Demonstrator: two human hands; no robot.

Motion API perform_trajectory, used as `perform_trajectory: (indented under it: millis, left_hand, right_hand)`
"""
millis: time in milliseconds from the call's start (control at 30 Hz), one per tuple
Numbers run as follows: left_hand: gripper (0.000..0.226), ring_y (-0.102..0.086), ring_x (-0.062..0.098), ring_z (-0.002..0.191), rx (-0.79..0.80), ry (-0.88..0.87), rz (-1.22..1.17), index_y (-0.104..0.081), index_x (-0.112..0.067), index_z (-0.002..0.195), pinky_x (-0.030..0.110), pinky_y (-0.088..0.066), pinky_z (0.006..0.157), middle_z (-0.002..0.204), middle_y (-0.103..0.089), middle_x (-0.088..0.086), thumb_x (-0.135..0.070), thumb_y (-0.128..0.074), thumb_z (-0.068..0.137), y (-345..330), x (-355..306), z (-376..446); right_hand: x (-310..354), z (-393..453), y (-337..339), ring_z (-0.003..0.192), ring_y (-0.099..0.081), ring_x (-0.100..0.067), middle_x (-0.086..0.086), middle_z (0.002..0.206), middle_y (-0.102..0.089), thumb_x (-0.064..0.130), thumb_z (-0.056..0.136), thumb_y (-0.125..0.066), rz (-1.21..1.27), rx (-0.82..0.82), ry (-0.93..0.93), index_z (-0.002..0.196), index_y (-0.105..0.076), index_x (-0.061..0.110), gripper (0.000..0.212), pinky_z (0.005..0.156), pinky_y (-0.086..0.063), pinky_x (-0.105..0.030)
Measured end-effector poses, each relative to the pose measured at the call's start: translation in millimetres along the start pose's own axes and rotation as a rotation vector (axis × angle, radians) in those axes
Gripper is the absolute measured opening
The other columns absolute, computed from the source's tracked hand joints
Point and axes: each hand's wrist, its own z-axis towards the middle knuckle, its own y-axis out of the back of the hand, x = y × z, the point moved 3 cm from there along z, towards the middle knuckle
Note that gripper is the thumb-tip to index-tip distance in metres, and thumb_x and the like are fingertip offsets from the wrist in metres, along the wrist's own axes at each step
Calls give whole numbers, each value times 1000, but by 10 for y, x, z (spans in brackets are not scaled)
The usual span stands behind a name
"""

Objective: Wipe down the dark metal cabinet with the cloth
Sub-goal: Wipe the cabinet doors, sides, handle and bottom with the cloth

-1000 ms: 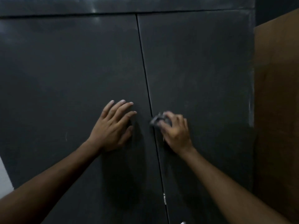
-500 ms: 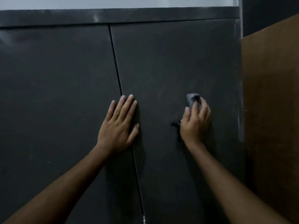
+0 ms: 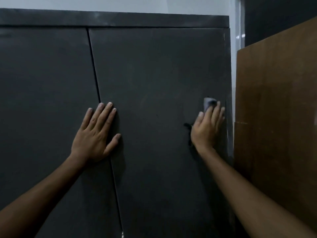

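The dark metal cabinet (image 3: 154, 69) fills most of the view, with two doors meeting at a slanted seam. My left hand (image 3: 97, 134) lies flat on the seam, fingers spread, holding nothing. My right hand (image 3: 207, 127) presses a small grey cloth (image 3: 207, 102) against the right door close to its right edge. Only the cloth's top corner shows above my fingertips; the rest is hidden under the hand.
A brown board (image 3: 277, 109) leans just right of the cabinet, close to my right hand. A pale wall (image 3: 120, 4) shows above the cabinet's top rail. A dark opening (image 3: 277, 18) lies at the upper right.
My right hand has slid the cloth from the centre seam rightward across the right door to near its right edge. The left hand stayed flat on the seam. My view shifted right.
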Motion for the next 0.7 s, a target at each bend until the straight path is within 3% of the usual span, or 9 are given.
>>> perform_trajectory:
  millis: [100, 200, 267, 333, 400, 467, 500, 633, 700]
  left_hand:
    - [87, -9, 32, 163, 0, 16, -3, -19, -3, 165, 56, -11, 131, 175, -11, 15, -59, -35, 101, 39, -21, 11]
    - [85, -11, 36, 162, -31, 107, -30, -25, 0, 163, 56, -9, 131, 173, -16, 19, -52, -41, 98, 62, -169, 39]
    - [84, -12, 39, 161, -48, 139, -70, -29, 3, 160, 54, -6, 132, 171, -19, 22, -45, -45, 92, 68, -304, 104]
    - [85, -12, 40, 161, -38, 79, -108, -29, 4, 160, 53, -6, 132, 171, -19, 24, -40, -46, 89, 56, -427, 193]
    - [85, -11, 39, 161, -34, 42, -133, -25, 3, 162, 53, -8, 132, 172, -17, 23, -41, -45, 92, 29, -492, 254]
    - [87, -9, 37, 162, -45, 59, -105, -21, 2, 164, 51, -9, 132, 174, -12, 21, -50, -43, 97, -29, -517, 286]
    - [90, -7, 35, 162, -47, 67, -84, -18, 1, 164, 51, -9, 132, 174, -10, 19, -56, -42, 99, -59, -520, 291]
    - [98, -5, 35, 163, -31, 72, -45, -14, -1, 166, 52, -10, 132, 175, -6, 17, -68, -39, 99, -115, -507, 261]
    - [98, -5, 35, 163, -28, 68, -36, -14, -1, 166, 52, -9, 132, 175, -6, 17, -68, -39, 99, -109, -505, 270]
  right_hand:
    - [474, -130, -235, 154, -15, -41, -21, 165, -25, 25, 107, -34, 11, 52, 405, 149, -43, 0, 50, 125, -13, -59]
    - [33, -727, -266, 153, -19, -43, -21, 163, -29, 16, 103, -45, -83, 190, 708, 140, -54, -4, 42, 120, -25, -63]
    - [-529, -875, -103, 153, -19, -42, -22, 164, -25, 18, 102, -42, -141, 231, 643, 133, -58, -5, 41, 119, -27, -64]
    - [-916, -729, 42, 155, -13, -39, -21, 167, -18, 23, 104, -33, -174, 228, 396, 137, -52, -3, 46, 122, -23, -62]
    - [-977, -375, 119, 156, -7, -38, -21, 167, -14, 25, 107, -27, -94, 149, 69, 149, -38, -2, 50, 123, -19, -61]
    - [-775, 13, 111, 156, -5, -40, -22, 167, -14, 24, 108, -28, 10, 41, -120, 153, -30, -2, 53, 123, -17, -62]
    - [-644, 109, 81, 156, -4, -41, -22, 167, -14, 25, 108, -28, 15, 22, -111, 153, -30, -1, 52, 124, -15, -61]
    - [-719, -471, -114, 157, -2, -36, -19, 169, -11, 26, 108, -27, -119, 167, 285, 147, -40, 1, 48, 127, -10, -51]
    - [-1110, -882, -13, 157, -6, -37, -22, 168, -11, 27, 107, -26, -181, 210, 220, 144, -41, -2, 49, 126, -18, -52]
